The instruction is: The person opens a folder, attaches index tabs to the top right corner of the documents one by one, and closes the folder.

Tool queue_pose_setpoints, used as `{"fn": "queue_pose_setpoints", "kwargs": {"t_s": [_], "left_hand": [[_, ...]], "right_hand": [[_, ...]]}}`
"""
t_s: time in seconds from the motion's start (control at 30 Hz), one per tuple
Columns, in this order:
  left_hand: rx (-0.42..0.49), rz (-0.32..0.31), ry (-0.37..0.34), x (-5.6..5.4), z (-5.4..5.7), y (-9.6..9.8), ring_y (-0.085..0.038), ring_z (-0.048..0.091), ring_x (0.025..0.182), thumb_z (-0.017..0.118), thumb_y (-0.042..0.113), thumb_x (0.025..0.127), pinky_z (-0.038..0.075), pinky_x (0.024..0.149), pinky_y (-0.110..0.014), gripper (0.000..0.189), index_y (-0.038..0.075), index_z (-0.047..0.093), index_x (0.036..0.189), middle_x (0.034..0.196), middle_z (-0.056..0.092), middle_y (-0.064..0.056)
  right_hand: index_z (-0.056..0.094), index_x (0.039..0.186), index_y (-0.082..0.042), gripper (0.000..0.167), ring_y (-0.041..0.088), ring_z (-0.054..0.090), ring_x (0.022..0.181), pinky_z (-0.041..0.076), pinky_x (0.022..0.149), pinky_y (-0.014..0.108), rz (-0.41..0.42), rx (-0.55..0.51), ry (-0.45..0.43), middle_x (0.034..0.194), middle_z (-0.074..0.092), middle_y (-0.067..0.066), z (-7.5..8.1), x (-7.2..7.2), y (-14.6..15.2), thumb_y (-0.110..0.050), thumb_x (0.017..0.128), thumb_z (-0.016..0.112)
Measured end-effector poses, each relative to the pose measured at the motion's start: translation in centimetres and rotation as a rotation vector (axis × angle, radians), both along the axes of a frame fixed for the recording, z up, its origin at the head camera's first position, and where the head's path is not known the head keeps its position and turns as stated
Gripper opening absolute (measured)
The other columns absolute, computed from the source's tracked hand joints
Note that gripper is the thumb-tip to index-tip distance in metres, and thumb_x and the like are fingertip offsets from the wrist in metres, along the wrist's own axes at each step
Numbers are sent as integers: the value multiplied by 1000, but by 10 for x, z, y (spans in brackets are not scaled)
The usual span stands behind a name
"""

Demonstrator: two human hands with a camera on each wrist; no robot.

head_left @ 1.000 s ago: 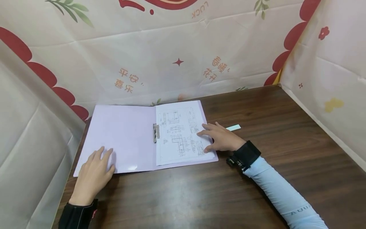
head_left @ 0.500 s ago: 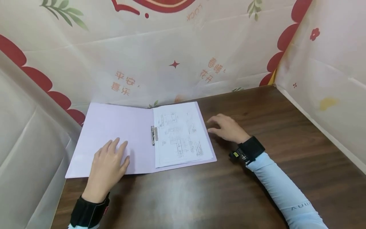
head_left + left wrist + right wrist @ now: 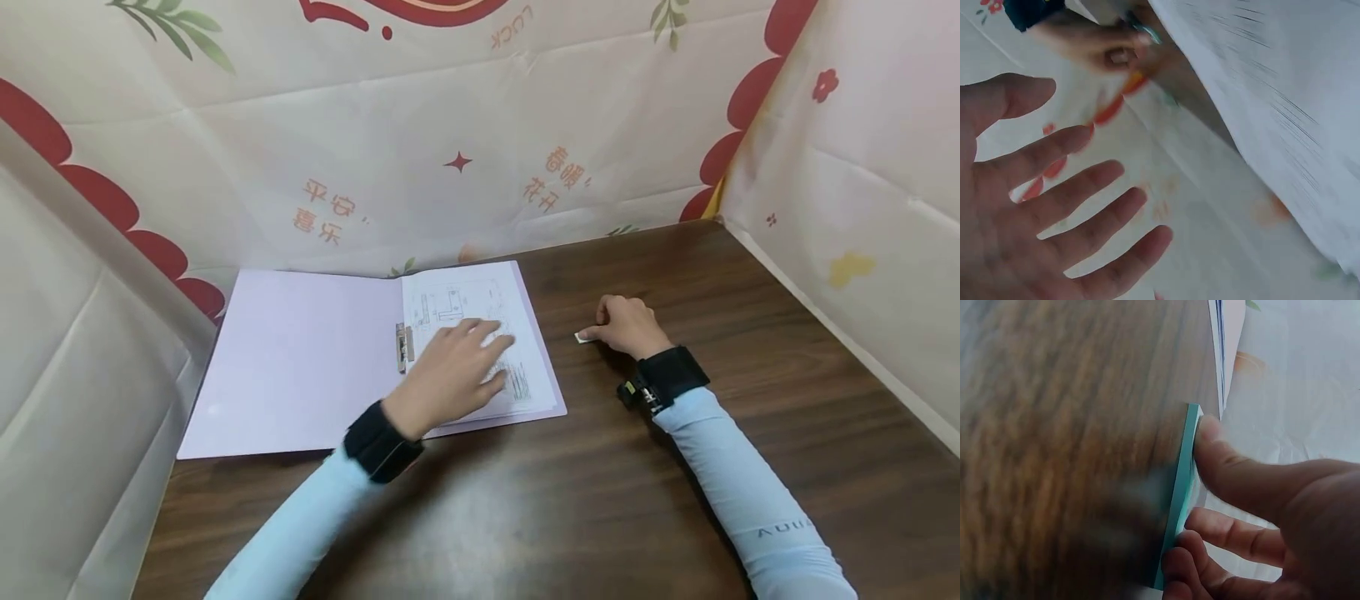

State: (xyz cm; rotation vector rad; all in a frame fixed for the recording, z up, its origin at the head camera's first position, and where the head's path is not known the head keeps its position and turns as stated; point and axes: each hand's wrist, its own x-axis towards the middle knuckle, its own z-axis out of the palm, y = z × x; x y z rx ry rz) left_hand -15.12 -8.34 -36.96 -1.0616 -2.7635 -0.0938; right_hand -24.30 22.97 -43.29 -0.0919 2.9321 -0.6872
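An open lilac folder (image 3: 300, 358) lies on the table, with white sheets of technical drawings (image 3: 450, 300) on its right side. Over these sheets my left hand (image 3: 453, 375) is spread, fingers apart and holding nothing; in the left wrist view the palm and the fingers (image 3: 1079, 187) show bare. To the right of the folder, my right hand (image 3: 630, 325) pinches a thin, flat pale-green strip (image 3: 1179, 487) between thumb and fingers. Only a short end of the strip shows in the head view, low at the table surface. Its exact kind cannot be told.
A metal clip (image 3: 404, 346) sits at the folder's spine. The brown wooden table (image 3: 712, 300) extends right and in front. Printed white cloth (image 3: 457, 208) hangs behind the table and along both sides, close to the folder's back edge.
My left hand has moved right, from the folder's left cover to over the drawings. My right hand has left the sheets, shifted right and taken hold of the pale-green strip.
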Motion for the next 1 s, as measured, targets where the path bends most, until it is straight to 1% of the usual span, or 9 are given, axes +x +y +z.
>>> {"fn": "queue_pose_setpoints", "kwargs": {"t_s": [0.17,0.3,0.4,0.53,0.7,0.77,0.87,0.93,1.0], "left_hand": [[-133,-77,-41,-28,-8,55,-24,60,127,53,36,105,55,98,-45,38,18,63,137,138,64,-3],[-223,-114,-57,-43,-27,89,-21,59,118,50,39,106,54,94,-42,37,20,64,134,135,64,2],[-289,-107,-74,-50,-40,106,-22,55,123,48,44,107,52,97,-42,45,21,59,143,147,58,3],[-344,-78,-78,-55,-52,119,-23,52,128,44,49,108,50,99,-44,52,24,51,152,155,52,6],[-348,-51,-84,-56,-57,124,-21,51,124,39,50,109,50,98,-45,49,26,56,148,152,53,9],[-341,-45,-94,-56,-57,126,-22,50,127,39,51,109,50,100,-45,50,25,56,148,153,52,9],[-332,-39,-111,-55,-56,128,-24,48,134,41,51,108,49,105,-47,51,25,55,149,156,50,7],[-328,-36,-117,-55,-56,129,-25,46,136,42,51,108,48,106,-47,52,24,55,150,156,50,6],[-320,-39,-123,-54,-56,130,-26,45,136,43,51,107,48,106,-48,52,23,54,150,157,50,6]], "right_hand": [[61,101,-3,30,30,54,83,43,70,36,2,-10,-16,95,63,16,-1,-1,0,-28,94,76],[64,105,-3,22,29,55,83,43,70,36,37,-11,-36,101,66,17,0,-1,3,-23,99,69],[65,107,-3,17,29,56,84,44,70,36,78,-8,-52,105,66,17,6,0,4,-19,102,61],[66,111,-3,22,28,56,84,44,70,35,118,-19,-82,107,65,18,13,-1,6,-18,106,52],[70,115,-1,30,27,55,83,44,68,33,112,-45,-92,104,67,16,18,-1,10,-18,105,47],[73,102,0,34,25,55,76,43,63,32,78,-34,-76,88,65,11,20,-1,10,-24,104,49],[73,79,-2,46,23,51,65,39,57,31,23,-2,-35,65,51,3,21,1,10,-40,101,60],[70,68,-4,47,23,51,64,38,57,32,-15,14,-10,61,49,1,20,1,10,-42,96,69],[72,70,-4,38,25,54,69,41,61,33,-44,8,12,65,56,4,17,2,12,-34,93,75]]}}
